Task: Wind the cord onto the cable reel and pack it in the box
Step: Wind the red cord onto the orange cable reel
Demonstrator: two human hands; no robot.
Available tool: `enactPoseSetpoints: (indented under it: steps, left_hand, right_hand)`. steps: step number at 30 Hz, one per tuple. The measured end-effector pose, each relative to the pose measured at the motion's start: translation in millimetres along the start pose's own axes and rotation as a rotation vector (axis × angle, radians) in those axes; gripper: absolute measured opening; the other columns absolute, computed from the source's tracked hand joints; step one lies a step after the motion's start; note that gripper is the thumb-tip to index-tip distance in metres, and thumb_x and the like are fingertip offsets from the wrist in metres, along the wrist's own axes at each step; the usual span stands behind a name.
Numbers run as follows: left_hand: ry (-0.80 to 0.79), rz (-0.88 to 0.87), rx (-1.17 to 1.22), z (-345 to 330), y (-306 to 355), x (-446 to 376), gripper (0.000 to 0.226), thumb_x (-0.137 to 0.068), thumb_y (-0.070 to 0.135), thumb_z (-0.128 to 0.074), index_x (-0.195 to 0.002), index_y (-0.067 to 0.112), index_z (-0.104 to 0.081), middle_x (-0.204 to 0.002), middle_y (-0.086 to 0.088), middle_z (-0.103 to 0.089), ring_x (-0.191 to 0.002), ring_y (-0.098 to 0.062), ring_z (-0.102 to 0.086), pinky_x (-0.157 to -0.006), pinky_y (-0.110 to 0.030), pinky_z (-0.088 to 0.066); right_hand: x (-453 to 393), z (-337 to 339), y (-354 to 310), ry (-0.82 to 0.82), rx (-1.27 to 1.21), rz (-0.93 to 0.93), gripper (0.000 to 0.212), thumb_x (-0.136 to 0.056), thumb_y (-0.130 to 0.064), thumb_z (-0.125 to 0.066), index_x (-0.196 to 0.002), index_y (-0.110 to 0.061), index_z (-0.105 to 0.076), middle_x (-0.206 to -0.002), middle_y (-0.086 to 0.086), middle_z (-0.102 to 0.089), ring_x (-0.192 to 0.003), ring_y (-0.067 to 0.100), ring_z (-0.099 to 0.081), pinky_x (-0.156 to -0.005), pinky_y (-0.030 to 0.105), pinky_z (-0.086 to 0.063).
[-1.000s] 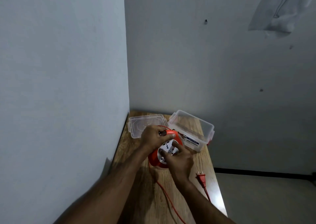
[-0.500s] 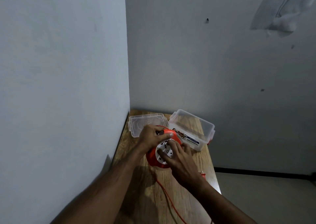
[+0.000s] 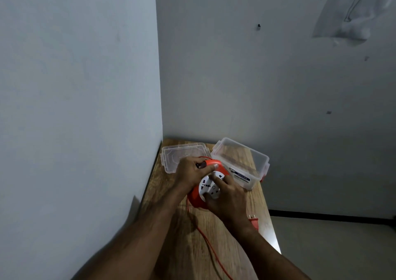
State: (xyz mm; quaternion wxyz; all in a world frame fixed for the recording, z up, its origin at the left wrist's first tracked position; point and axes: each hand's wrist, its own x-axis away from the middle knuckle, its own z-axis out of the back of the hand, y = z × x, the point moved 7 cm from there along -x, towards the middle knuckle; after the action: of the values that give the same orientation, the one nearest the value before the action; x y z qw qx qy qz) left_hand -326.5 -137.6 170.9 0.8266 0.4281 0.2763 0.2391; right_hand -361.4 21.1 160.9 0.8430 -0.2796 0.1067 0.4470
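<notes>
On the wooden table [image 3: 214, 247], the left hand [image 3: 190, 173] grips the round orange cable reel's [image 3: 198, 200] rim while the right hand [image 3: 228, 198] curls over its white socket face, winding unfinished: orange cord [image 3: 211, 249] trails loose, the clear plastic box [image 3: 242, 164] beside it waits open.

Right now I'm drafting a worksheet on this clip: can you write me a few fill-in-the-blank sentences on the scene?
1. The left hand grips the ____ rim of the cable reel.
2. The right hand rests on the reel's ____ socket face.
3. The clear box stands with its lid ____.
4. The plug lies on the ____.

Missing words: orange; white; off; table
</notes>
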Motion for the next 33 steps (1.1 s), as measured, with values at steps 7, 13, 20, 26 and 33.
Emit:
enactPoseSetpoints:
  steps: [7,13,20,26,33]
  left_hand:
    - [0.011,-0.004,0.018,3.0,-1.8,-1.2,0.038,-0.083,0.048,-0.081,-0.099,0.014,-0.082,-0.091,0.001,-0.080,-0.074,-0.004,-0.072,-0.068,-0.024,-0.061]
    - [-0.069,-0.048,-0.068,6.8,-0.1,-4.4,0.049,-0.082,0.052,-0.080,-0.115,0.016,-0.079,-0.111,-0.003,-0.079,-0.092,-0.014,-0.074,-0.083,-0.032,-0.063]
    - [-0.160,-0.058,-0.045,-1.5,4.7,-2.7,0.048,-0.079,0.054,-0.081,-0.111,0.019,-0.080,-0.103,0.000,-0.080,-0.089,-0.009,-0.075,-0.084,-0.038,-0.064]
    - [-0.128,-0.073,-0.068,-4.0,8.8,-3.2,0.060,-0.071,0.070,-0.074,-0.107,0.023,-0.081,-0.100,0.003,-0.081,-0.087,-0.007,-0.074,-0.081,-0.037,-0.064]
    - [-0.050,-0.048,-0.014,-1.3,7.2,-6.4,0.051,-0.075,0.064,-0.078,-0.099,0.020,-0.083,-0.089,0.005,-0.080,-0.077,-0.004,-0.072,-0.072,-0.030,-0.062]
  right_hand:
    - [16.3,-5.8,-11.1,0.008,0.180,0.154,0.062,-0.087,-0.042,-0.067,-0.143,-0.023,-0.049,-0.125,0.013,-0.061,-0.106,0.029,-0.064,-0.083,0.041,-0.058]
    - [31.5,-10.8,-14.4,-0.074,0.387,0.563,0.059,-0.089,-0.030,-0.063,-0.146,-0.025,-0.046,-0.147,0.016,-0.047,-0.136,0.036,-0.048,-0.106,0.058,-0.044]
    - [15.6,-4.8,-17.3,-0.150,0.447,0.724,0.068,-0.083,-0.039,-0.078,-0.144,-0.031,-0.048,-0.153,0.014,-0.043,-0.144,0.034,-0.040,-0.115,0.064,-0.032]
    - [8.4,-2.8,-18.6,-0.141,0.425,0.599,0.050,-0.082,-0.038,-0.077,-0.129,-0.033,-0.060,-0.143,0.011,-0.049,-0.135,0.031,-0.047,-0.109,0.060,-0.039]
    - [8.0,-5.6,-3.6,-0.043,0.059,-0.056,0.068,-0.075,-0.056,-0.076,-0.138,-0.047,-0.050,-0.141,0.006,-0.046,-0.117,0.023,-0.054,-0.091,0.043,-0.052]
